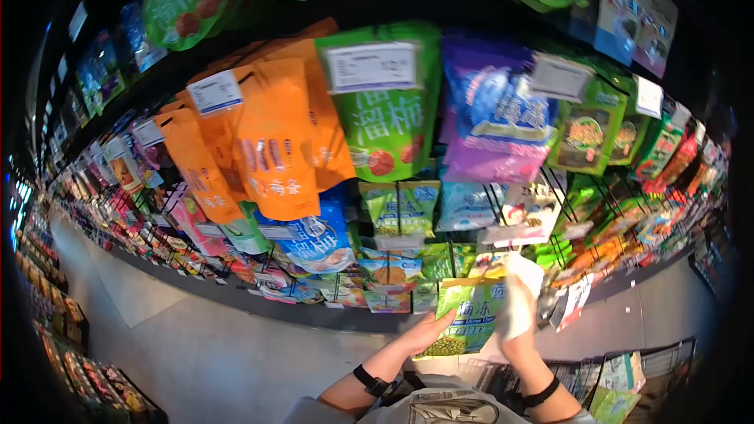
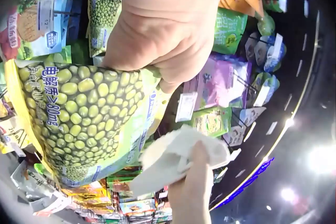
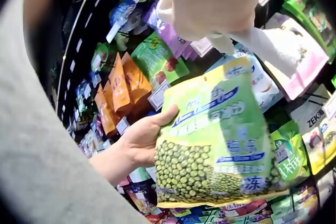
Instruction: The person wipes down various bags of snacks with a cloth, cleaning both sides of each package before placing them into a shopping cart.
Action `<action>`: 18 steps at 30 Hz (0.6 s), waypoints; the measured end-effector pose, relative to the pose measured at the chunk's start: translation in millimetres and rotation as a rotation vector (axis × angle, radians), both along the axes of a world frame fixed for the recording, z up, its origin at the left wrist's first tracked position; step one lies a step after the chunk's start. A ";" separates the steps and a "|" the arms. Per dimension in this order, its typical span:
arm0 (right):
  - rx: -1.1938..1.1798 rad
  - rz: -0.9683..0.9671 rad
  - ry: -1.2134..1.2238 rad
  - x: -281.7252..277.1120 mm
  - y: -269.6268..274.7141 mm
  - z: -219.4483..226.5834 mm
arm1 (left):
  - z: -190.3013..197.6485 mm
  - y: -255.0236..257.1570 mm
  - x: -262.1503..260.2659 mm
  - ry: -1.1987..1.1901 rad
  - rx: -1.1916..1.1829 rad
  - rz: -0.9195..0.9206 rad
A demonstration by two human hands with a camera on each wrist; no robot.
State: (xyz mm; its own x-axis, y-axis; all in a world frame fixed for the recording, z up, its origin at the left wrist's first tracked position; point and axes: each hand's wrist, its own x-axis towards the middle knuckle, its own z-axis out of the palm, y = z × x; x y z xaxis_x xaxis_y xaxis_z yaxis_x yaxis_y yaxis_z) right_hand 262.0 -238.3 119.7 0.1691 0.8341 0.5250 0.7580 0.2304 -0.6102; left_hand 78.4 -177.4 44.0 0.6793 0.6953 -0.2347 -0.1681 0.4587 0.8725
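Shelves [image 1: 275,312]; left grip [image 1: 430,333] holds bag [image 1: 469,316], right grip [image 1: 518,349] white item [image 1: 521,298]; basket [image 1: 667,348] holds packets [image 1: 615,405].

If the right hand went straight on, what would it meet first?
The right hand, white cloth leading, would probably meet the white-and-pink pouch on the rack, though depth is unclear.

One held green bag [image 1: 469,318], one white cloth-like piece [image 1: 521,298], two black wristbands [image 1: 542,393], one wire basket [image 1: 667,348]

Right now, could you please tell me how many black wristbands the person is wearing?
2: a watch-like band on the left wrist and a slim band on the right wrist.
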 end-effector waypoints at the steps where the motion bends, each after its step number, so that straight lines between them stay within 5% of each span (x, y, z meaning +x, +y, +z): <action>1: -0.118 0.223 -0.138 -3.4 3.7 4.5 | -1.4 -2.2 7.9 0.043 0.006 -0.113; 2: -0.237 0.445 -0.267 -7.1 6.1 7.5 | 0.9 -13.7 15.1 0.139 0.212 -0.055; 4: -0.236 0.439 -0.516 -24.7 -11.1 19.1 | -35.6 -29.9 13.4 0.098 0.367 -0.213; 6: -0.242 0.450 -0.391 -18.7 -16.4 25.9 | -40.5 -33.8 15.9 0.043 0.383 -0.234; 9: -0.238 0.441 -0.314 -1.1 -25.2 21.6 | 6.5 -49.4 26.3 -0.021 0.053 -0.008; 18: -0.204 0.318 -0.432 41.4 -38.4 10.1 | 21.7 -65.6 38.3 0.047 -0.159 0.135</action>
